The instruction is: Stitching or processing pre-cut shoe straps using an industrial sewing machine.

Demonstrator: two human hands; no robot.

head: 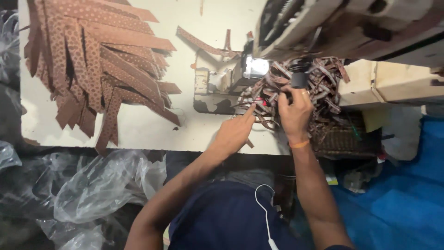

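Brown strips (277, 99) lie tangled under the sewing machine's head (342, 23), where both hands work. The left hand (236, 132) stretches its forefinger onto a strip, seemingly to steady it, while the right hand (293, 109) pinches strips with closed fingers. Farther along the white table (138, 125), a fan of patterned strips (97, 60) lies spread, apparently within reach.

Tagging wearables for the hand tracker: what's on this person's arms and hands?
Both forearms are bare, no sleeves reaching them. The right hand has a thin orange band at the wrist and a small ring on one finger. The left hand shows nothing worn. No gloves on either.
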